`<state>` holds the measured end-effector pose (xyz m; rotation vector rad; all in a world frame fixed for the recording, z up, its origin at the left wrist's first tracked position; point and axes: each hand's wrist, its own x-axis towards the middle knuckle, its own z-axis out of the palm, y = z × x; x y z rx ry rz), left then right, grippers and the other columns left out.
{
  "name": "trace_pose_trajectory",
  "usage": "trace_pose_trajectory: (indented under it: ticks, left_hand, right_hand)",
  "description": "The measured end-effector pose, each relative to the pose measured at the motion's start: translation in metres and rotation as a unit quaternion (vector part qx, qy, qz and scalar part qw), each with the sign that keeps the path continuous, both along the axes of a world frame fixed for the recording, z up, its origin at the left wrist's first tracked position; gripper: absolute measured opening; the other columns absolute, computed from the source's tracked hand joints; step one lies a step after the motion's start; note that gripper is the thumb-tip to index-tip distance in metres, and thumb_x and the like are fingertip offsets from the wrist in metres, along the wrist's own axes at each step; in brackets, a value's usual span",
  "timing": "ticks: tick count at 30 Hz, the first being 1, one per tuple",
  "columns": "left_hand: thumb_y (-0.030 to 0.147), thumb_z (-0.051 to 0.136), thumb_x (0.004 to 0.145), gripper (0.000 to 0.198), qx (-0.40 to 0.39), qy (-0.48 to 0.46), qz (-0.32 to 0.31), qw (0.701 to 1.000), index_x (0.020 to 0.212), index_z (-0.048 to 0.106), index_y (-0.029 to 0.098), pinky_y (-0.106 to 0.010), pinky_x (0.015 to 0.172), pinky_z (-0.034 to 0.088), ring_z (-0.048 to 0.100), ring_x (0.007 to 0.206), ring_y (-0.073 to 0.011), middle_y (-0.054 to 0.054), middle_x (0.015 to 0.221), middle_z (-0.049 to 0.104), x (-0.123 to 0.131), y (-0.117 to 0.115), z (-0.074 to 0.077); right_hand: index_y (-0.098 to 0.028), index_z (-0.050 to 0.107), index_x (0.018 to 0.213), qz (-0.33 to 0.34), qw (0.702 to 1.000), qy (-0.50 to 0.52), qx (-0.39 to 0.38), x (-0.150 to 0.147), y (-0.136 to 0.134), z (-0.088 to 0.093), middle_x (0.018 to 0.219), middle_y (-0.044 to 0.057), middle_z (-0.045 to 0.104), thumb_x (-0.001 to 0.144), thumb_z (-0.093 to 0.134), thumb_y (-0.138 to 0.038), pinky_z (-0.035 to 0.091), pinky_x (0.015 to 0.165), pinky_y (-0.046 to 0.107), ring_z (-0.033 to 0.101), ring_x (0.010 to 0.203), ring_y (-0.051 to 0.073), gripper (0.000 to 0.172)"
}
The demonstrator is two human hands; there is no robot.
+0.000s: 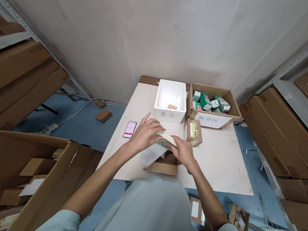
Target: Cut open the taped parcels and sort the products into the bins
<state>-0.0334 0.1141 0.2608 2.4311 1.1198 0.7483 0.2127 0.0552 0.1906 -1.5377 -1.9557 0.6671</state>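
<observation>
Both hands are raised over an opened cardboard box [165,167] at the near side of the white table [221,159]. Between them is a pale, slightly curved item with green print on its side [166,138]; its exact kind I cannot make out. My left hand [147,132] pinches its left end between thumb and fingers, the index finger lifted. My right hand [183,150] grips the right end. Crumpled translucent wrapping [151,155] lies beside the opened box, under my left hand. A taped, closed carton [193,132] stands just beyond my right hand.
At the back stand a white foam bin [169,115] with a small orange-brown item inside and a carton [211,120] of green-and-white boxes. A phone [129,129] lies left. Large cartons [68,172] and loaded shelves [280,140] flank the table.
</observation>
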Motion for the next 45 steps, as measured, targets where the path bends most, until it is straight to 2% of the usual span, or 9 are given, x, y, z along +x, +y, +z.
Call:
trace_pose_trajectory:
  ticks: [3,6,9,12,20,26,30,36,45]
  left_hand:
    - [0.058,0.09,0.093,0.076,0.056,-0.119,0.151,0.98,0.16,0.067,0.028,-0.068,0.147,0.018,0.046,0.169,-0.0427,-0.015,0.167,0.066,-0.004,-0.003,0.003]
    - [0.071,0.093,0.086,0.111,-0.052,-0.24,0.263,0.933,0.174,0.048,0.023,-0.067,0.143,0.03,0.039,0.174,-0.0451,-0.022,0.178,0.054,-0.007,-0.009,-0.004]
    - [0.077,0.094,0.081,0.113,-0.262,-0.307,0.223,0.887,0.169,0.056,0.018,-0.063,0.135,0.044,0.059,0.16,-0.0454,-0.025,0.159,0.071,-0.005,-0.012,-0.013]
    - [0.077,0.1,0.071,0.107,-0.36,-0.341,0.153,0.855,0.154,0.071,0.015,-0.058,0.126,0.055,0.072,0.145,-0.0442,-0.022,0.14,0.083,0.003,-0.01,-0.015]
    - [0.077,0.098,0.074,0.073,-0.291,-0.332,0.103,0.892,0.117,0.088,0.02,-0.051,0.116,0.062,0.079,0.119,-0.0346,-0.013,0.125,0.087,0.018,-0.003,-0.003]
    - [0.076,0.093,0.084,0.063,-0.202,-0.311,0.076,0.925,0.116,0.087,0.022,-0.047,0.111,0.062,0.077,0.118,-0.0317,-0.012,0.127,0.086,0.006,-0.002,0.001]
    - [0.064,0.091,0.093,0.043,-0.086,-0.295,0.046,0.951,0.111,0.089,0.026,-0.044,0.097,0.063,0.076,0.111,-0.0297,-0.01,0.118,0.087,-0.005,-0.006,0.004]
    - [0.031,0.078,0.11,0.014,0.073,-0.279,-0.014,0.957,0.119,0.088,0.032,-0.046,0.106,0.06,0.076,0.121,-0.0263,-0.006,0.129,0.088,-0.004,-0.023,0.007]
    - [0.042,0.079,0.109,0.02,0.023,-0.267,0.021,0.963,0.122,0.088,0.03,-0.05,0.108,0.061,0.077,0.121,-0.0294,-0.009,0.126,0.088,-0.005,-0.016,0.001]
  right_hand:
    - [-0.029,0.084,0.122,-0.054,0.982,0.18,-0.023,0.001,-0.002,0.006,0.107,0.006,0.089,0.105,0.073,-0.057,0.064,0.084,0.04,0.083,0.093,0.032,0.034]
    - [-0.024,0.084,0.12,-0.1,0.905,0.405,-0.083,-0.001,-0.001,0.007,0.121,0.01,0.089,0.095,0.083,-0.069,0.07,0.095,0.047,0.085,0.109,0.034,0.052]
    - [-0.022,0.082,0.128,-0.146,0.829,0.527,-0.12,-0.005,0.001,0.005,0.132,0.013,0.087,0.083,0.093,-0.073,0.07,0.108,0.052,0.084,0.123,0.036,0.069]
    - [-0.022,0.08,0.134,-0.162,0.802,0.562,-0.12,-0.006,0.005,0.006,0.143,0.014,0.084,0.08,0.097,-0.071,0.067,0.118,0.053,0.081,0.132,0.036,0.075]
    - [-0.021,0.082,0.136,-0.141,0.832,0.524,-0.116,0.004,0.003,0.02,0.141,0.013,0.085,0.079,0.098,-0.071,0.068,0.115,0.054,0.081,0.132,0.038,0.078]
    - [-0.023,0.091,0.117,-0.087,0.9,0.422,-0.063,0.029,0.009,0.038,0.127,0.01,0.089,0.081,0.099,-0.066,0.065,0.116,0.056,0.082,0.126,0.038,0.057]
    - [-0.028,0.094,0.109,-0.022,0.931,0.363,0.026,0.043,0.016,0.046,0.125,0.008,0.088,0.08,0.102,-0.062,0.063,0.118,0.055,0.081,0.126,0.036,0.045]
    - [-0.038,0.092,0.121,0.004,0.928,0.336,0.161,0.046,0.022,0.041,0.144,0.007,0.084,0.096,0.095,-0.052,0.054,0.13,0.057,0.07,0.151,0.033,0.029]
    - [-0.032,0.089,0.129,-0.004,0.938,0.333,0.099,0.049,0.022,0.03,0.143,0.008,0.085,0.095,0.091,-0.053,0.061,0.123,0.052,0.079,0.138,0.033,0.04]
